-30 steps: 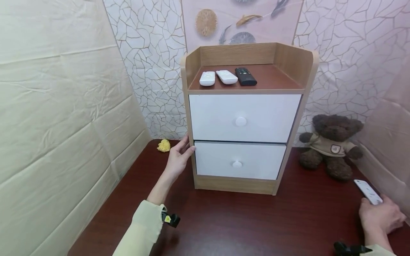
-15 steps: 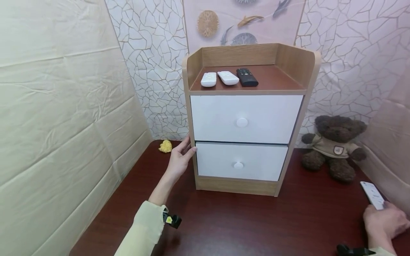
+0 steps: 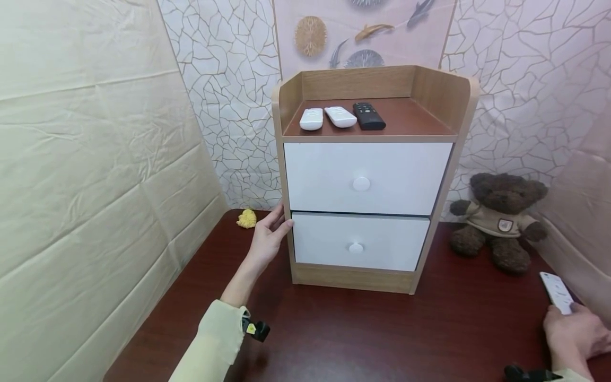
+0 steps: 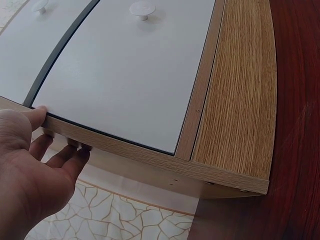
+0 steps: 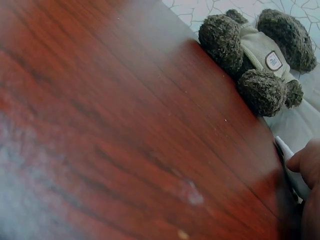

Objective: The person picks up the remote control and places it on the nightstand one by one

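Observation:
A wooden cabinet [image 3: 353, 276] with two white drawers stands on the dark red table. At its left side is my left hand [image 3: 265, 240], thumb on the front edge and fingers against the outer side panel. In the left wrist view, the left hand [image 4: 35, 170] touches that edge beside the gap between the drawers. Far right, my right hand [image 3: 575, 331] holds a white remote control [image 3: 556, 292] low over or on the table; contact is unclear. The right wrist view catches only the thumb and part of the remote control [image 5: 295, 175].
On the cabinet's top shelf lie two white remotes, one at left [image 3: 312, 119] and one mid-shelf [image 3: 341, 116], beside a black remote [image 3: 369, 116]. A brown teddy bear [image 3: 501, 220] sits right of the cabinet. A yellow fluffy object [image 3: 246, 218] lies behind my left hand.
The whole head view has shifted slightly. My right hand, with the remote control, appears a little further right and lower. The left hand keeps its place on the cabinet.

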Available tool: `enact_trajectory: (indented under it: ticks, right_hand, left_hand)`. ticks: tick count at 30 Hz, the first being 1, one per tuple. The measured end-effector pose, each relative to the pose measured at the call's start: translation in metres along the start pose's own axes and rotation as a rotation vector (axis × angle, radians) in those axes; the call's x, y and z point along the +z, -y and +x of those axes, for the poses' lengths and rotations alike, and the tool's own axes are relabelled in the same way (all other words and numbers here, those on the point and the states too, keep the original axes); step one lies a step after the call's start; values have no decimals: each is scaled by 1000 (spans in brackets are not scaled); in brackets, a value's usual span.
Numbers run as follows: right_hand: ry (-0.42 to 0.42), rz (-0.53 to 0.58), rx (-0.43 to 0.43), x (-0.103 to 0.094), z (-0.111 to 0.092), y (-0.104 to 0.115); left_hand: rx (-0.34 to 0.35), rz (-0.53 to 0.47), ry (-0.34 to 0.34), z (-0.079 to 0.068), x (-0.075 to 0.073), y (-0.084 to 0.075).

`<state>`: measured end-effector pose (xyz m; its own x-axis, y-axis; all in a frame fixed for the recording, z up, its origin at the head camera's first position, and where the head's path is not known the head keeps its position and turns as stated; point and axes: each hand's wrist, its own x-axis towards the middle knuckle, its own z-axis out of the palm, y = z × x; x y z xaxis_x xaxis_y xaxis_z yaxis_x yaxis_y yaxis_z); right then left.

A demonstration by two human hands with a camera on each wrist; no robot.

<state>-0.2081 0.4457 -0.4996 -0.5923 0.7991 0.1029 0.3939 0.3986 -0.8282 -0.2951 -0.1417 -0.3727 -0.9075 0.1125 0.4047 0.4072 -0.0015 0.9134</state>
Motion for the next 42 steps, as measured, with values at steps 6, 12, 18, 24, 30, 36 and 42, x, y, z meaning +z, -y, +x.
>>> enact_trajectory:
  ticks: [6,12,18,24,30,36,42]
  right_hand:
    - [-54,50,26,-1,-3,4]
    - [-93,176,82,-3,-8,10]
    - [-204,269,106,0,-10,20]
    - [-314,414,161,3,-14,34]
    - [-381,537,155,-4,-33,64]
    - [-339,686,106,-14,-34,86]
    - [-286,756,37,-27,-36,105]
  left_hand:
    - [-5,-15,-4,-1,1,-1]
    - [-19,-22,-13,1,1,0]
    - [-18,-17,-12,1,0,1]
    - [-16,-19,-11,0,1,0]
    - [-7,-15,-9,0,1,-1]
    - [-8,2,-7,0,1,0]
    - [-6,9,-7,-1,1,0]
